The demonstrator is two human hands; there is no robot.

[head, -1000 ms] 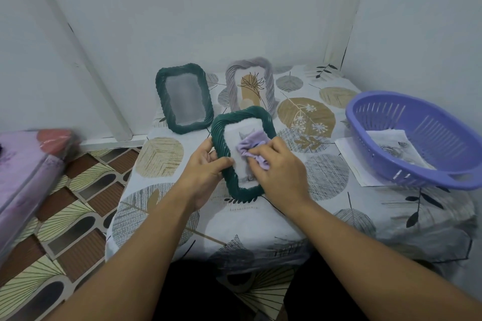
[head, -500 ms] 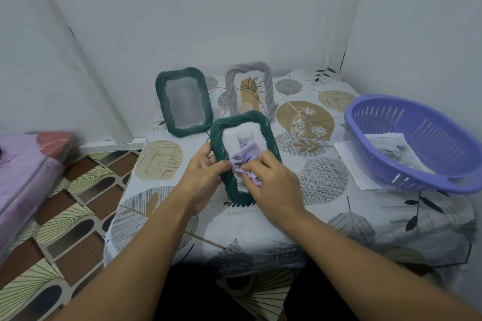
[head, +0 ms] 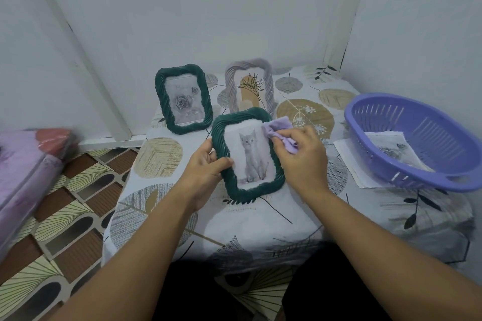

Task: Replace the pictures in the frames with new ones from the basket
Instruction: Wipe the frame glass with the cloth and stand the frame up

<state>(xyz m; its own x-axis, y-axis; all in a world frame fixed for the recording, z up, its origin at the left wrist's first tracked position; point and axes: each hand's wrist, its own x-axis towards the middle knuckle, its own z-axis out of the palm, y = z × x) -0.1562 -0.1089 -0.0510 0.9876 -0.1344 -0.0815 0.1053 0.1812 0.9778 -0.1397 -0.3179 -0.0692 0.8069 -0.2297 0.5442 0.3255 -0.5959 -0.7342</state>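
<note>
The left hand (head: 206, 164) grips the left edge of a dark green frame (head: 247, 156), tilted up on the table (head: 287, 219) in the middle. Inside it is a picture of a grey kitten (head: 251, 154). The right hand (head: 300, 156) pinches a small lilac cloth (head: 280, 133) against the frame's right upper edge. Far behind stand a second green frame (head: 182, 99) with a rose picture and a grey frame (head: 249, 86). On the right, the purple basket (head: 417, 143) holds printed pictures (head: 391, 148) and rests on another sheet (head: 349, 161).
</note>
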